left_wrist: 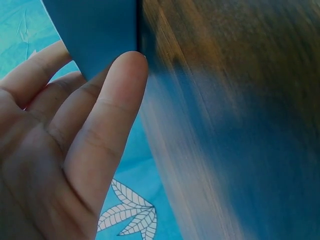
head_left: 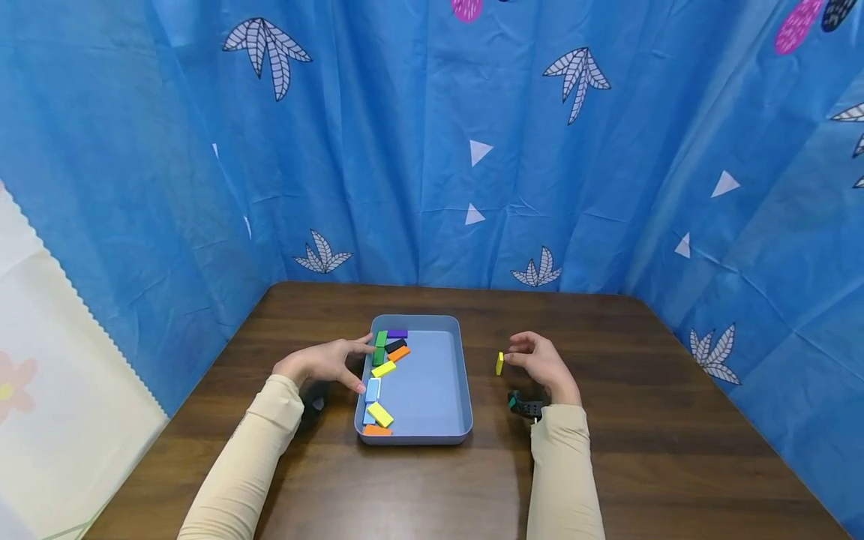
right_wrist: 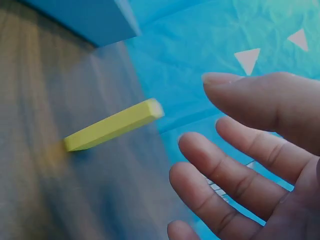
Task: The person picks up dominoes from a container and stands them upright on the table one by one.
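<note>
A blue-grey tray (head_left: 432, 386) lies on the table with several coloured blocks along its left side. My left hand (head_left: 331, 362) rests against the tray's left wall, its thumb and fingers spread along the rim. In the left wrist view, the thumb (left_wrist: 120, 90) is by the outer wall of the tray (left_wrist: 100, 30). Right of the tray, a yellow block (head_left: 499, 364) stands on its end on the table. Just beside it is my right hand (head_left: 543, 367). The right wrist view shows a gap between the relaxed fingers (right_wrist: 215, 165) and the yellow block (right_wrist: 112, 125).
Inside the tray, green blocks (head_left: 380, 349), a purple block (head_left: 397, 334), a black block (head_left: 395, 346), an orange block (head_left: 377, 430) and a light blue block (head_left: 373, 391) are among those at the left. A blue curtain (head_left: 432, 187) hangs behind the brown table (head_left: 648, 420).
</note>
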Available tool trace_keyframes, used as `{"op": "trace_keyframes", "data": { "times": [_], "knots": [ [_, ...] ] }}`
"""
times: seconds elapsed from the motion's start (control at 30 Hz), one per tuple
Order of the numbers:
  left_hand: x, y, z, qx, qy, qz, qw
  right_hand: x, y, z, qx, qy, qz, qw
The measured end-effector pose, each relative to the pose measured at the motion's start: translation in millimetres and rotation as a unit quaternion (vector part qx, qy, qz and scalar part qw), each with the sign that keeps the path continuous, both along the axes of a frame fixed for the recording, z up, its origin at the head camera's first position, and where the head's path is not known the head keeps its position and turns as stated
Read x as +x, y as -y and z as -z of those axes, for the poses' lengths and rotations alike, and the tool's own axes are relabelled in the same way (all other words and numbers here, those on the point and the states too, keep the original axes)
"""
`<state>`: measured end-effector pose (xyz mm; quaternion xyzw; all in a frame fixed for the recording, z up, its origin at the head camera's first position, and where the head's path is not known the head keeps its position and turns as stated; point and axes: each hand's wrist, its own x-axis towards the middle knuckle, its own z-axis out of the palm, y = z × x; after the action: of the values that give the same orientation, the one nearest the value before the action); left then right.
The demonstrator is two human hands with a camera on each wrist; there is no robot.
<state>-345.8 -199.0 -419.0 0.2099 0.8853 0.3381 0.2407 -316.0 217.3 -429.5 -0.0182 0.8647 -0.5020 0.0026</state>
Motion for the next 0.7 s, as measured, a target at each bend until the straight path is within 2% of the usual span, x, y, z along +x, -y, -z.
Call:
{"op": "trace_keyframes", "data": {
  "times": [0.13,0.47,0.7],
  "knots": [
    [0.4,0.0,0.0,0.003,0.005,-0.004,1.0,3.4,1.0,-12.8,0.008,-0.009,0.002,0.9999],
    [-0.8,0.9,1.8,0.003,0.002,-0.004,1.0,8.5,15.1,-35.0,0.043,-0.055,-0.03,0.9971],
    [-1.8,0.2,0.9,-0.002,0.0,-0.005,1.0,10.8,30.3,-46.9,0.033,-0.063,-0.056,0.9959]
  ]
}}
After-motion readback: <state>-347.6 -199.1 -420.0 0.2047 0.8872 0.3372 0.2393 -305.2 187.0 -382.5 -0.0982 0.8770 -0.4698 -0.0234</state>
